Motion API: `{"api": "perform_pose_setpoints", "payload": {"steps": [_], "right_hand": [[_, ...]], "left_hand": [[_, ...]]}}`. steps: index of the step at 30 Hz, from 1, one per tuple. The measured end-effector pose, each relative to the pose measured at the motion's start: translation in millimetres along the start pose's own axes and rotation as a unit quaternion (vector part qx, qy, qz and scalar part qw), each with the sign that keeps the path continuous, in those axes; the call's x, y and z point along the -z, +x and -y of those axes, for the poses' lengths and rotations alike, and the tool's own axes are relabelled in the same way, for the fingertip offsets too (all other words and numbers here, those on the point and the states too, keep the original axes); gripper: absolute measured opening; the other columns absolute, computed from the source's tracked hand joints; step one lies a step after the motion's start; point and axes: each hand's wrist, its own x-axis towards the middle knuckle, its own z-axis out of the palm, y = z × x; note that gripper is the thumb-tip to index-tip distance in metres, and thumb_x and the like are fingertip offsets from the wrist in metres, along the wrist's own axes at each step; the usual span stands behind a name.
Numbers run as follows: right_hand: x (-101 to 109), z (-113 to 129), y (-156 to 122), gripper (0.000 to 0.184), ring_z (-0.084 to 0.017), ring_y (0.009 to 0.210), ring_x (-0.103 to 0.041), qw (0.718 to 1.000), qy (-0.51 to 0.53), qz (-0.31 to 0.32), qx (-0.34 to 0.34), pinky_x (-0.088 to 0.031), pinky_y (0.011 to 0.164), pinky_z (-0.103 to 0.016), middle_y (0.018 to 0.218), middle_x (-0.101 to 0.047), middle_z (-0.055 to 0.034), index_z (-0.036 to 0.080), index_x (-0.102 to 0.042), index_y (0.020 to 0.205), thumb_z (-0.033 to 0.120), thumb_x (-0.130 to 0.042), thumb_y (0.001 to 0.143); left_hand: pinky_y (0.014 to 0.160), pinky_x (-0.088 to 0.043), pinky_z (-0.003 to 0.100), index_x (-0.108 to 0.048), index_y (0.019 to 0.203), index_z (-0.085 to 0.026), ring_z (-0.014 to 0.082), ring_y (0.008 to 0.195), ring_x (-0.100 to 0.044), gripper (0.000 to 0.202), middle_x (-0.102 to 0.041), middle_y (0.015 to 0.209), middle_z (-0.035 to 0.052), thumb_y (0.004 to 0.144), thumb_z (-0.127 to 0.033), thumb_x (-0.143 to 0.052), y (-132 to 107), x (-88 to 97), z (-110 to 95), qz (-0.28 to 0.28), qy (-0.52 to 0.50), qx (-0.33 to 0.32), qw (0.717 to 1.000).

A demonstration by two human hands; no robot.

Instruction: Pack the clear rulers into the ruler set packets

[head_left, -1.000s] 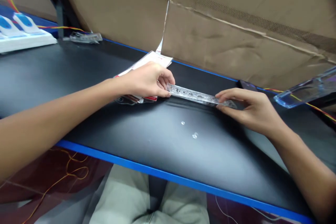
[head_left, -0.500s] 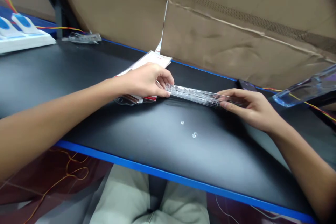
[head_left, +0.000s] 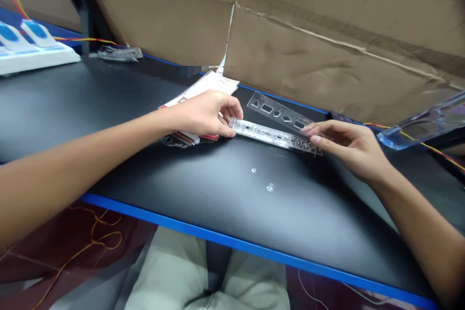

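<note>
A clear plastic ruler stack [head_left: 269, 134] lies on the black table [head_left: 145, 155]. My left hand [head_left: 203, 114] pinches its left end with thumb and fingers, resting on a red-and-white packet [head_left: 203, 88]. My right hand [head_left: 348, 147] pinches the right end of a clear stencil ruler [head_left: 278, 112] with cut-out shapes. That ruler is swung away from the stack towards the back, and its far end points left.
Two small clear bits [head_left: 269, 187] lie on the table in front of the stack. Large cardboard boxes [head_left: 308, 43] stand along the back. A white and blue device [head_left: 32, 48] and crumpled plastic [head_left: 116, 52] sit far left. A clear plastic piece [head_left: 425, 126] and wires are at right.
My right hand has separated the top stencil ruler from the stack and swung it back. My left hand has stayed on the stack's left end.
</note>
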Motion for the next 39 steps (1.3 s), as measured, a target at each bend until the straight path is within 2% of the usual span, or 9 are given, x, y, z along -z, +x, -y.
{"api": "perform_pose_setpoints", "payload": {"steps": [4,8,11,14,19,22,28,33,39], "right_hand": [[0,-1,0,0.022,-0.025,0.096,-0.073,0.999,0.01,-0.03,-0.004,-0.057,0.089,-0.039,0.1,-0.078,-0.0045,0.025,-0.077,0.099,0.042,-0.079,0.085],[-3,0,0,0.03,-0.022,0.085,-0.073,0.999,0.008,-0.033,-0.005,-0.058,0.085,-0.04,0.094,-0.078,-0.0046,0.024,-0.076,0.111,0.042,-0.076,0.087],[-5,3,0,0.033,-0.019,0.076,-0.069,0.999,-0.013,-0.034,-0.003,-0.057,0.075,-0.037,0.095,-0.077,-0.0049,0.024,-0.076,0.114,0.045,-0.073,0.089],[-6,3,0,0.037,-0.021,0.078,-0.068,0.998,-0.061,-0.022,-0.009,-0.055,0.07,-0.036,0.093,-0.076,-0.0059,0.023,-0.077,0.116,0.05,-0.066,0.093],[-5,0,2,0.037,-0.023,0.089,-0.069,0.988,-0.151,-0.001,0.035,-0.053,0.081,-0.038,0.101,-0.076,-0.0063,0.025,-0.078,0.111,0.051,-0.054,0.1],[-4,-1,2,0.033,-0.024,0.09,-0.069,0.985,-0.167,-0.012,0.052,-0.052,0.08,-0.037,0.106,-0.077,-0.0059,0.026,-0.076,0.114,0.049,-0.059,0.098],[-4,7,0,0.033,-0.023,0.084,-0.069,0.987,-0.148,-0.007,0.058,-0.053,0.071,-0.037,0.103,-0.077,-0.0046,0.027,-0.075,0.115,0.048,-0.07,0.091],[-2,24,-6,0.027,-0.025,0.091,-0.072,0.986,-0.141,0.066,0.061,-0.056,0.077,-0.037,0.103,-0.079,-0.0037,0.03,-0.078,0.109,0.048,-0.071,0.09],[8,28,-8,0.035,-0.023,0.075,-0.071,0.987,-0.134,0.069,0.048,-0.057,0.067,-0.036,0.09,-0.079,-0.0026,0.028,-0.081,0.103,0.051,-0.085,0.076]], "left_hand": [[0.061,-0.051,0.025,-0.07,0.107,-0.015,0.0141,0.061,-0.065,0.038,-0.072,0.077,0.0012,0.071,-0.025,-0.075,-1,1.2,-4,0.046,0.016,0.024,0.999],[0.061,-0.047,0.026,-0.071,0.11,-0.016,0.016,0.062,-0.064,0.04,-0.069,0.069,0.0,0.073,-0.029,-0.073,-2,2.7,-6,0.064,0.053,0.024,0.996],[0.063,-0.046,0.026,-0.074,0.104,-0.016,0.0165,0.068,-0.063,0.035,-0.069,0.074,0.0015,0.073,-0.032,-0.073,-3,2.8,-5,0.051,0.087,-0.006,0.995],[0.065,-0.045,0.025,-0.074,0.102,-0.018,0.0156,0.072,-0.063,0.033,-0.07,0.082,0.002,0.074,-0.035,-0.071,-4,2.5,-5,0.044,0.112,-0.03,0.992],[0.067,-0.045,0.023,-0.073,0.1,-0.019,0.0156,0.079,-0.061,0.033,-0.07,0.091,0.0026,0.071,-0.034,-0.074,-5,3.2,-6,0.018,0.123,-0.037,0.992],[0.06,-0.043,0.023,-0.073,0.096,-0.02,0.0138,0.07,-0.06,0.03,-0.069,0.081,0.0006,0.07,-0.035,-0.076,-6,4.6,-9,0.038,0.106,-0.038,0.993],[0.051,-0.041,0.023,-0.071,0.094,-0.022,0.0111,0.054,-0.056,0.028,-0.064,0.063,-0.0045,0.074,-0.041,-0.077,-10,8.2,-17,0.136,0.079,-0.03,0.987],[0.049,-0.037,0.024,-0.074,0.089,-0.025,0.0119,0.052,-0.056,0.027,-0.064,0.06,-0.0052,0.071,-0.044,-0.081,-13,14.9,-22,0.172,0.113,-0.021,0.978],[0.051,-0.037,0.027,-0.076,0.092,-0.026,0.0139,0.053,-0.055,0.024,-0.065,0.061,-0.0039,0.072,-0.038,-0.081,-16,23.7,-21,0.176,0.131,-0.025,0.975]]}}
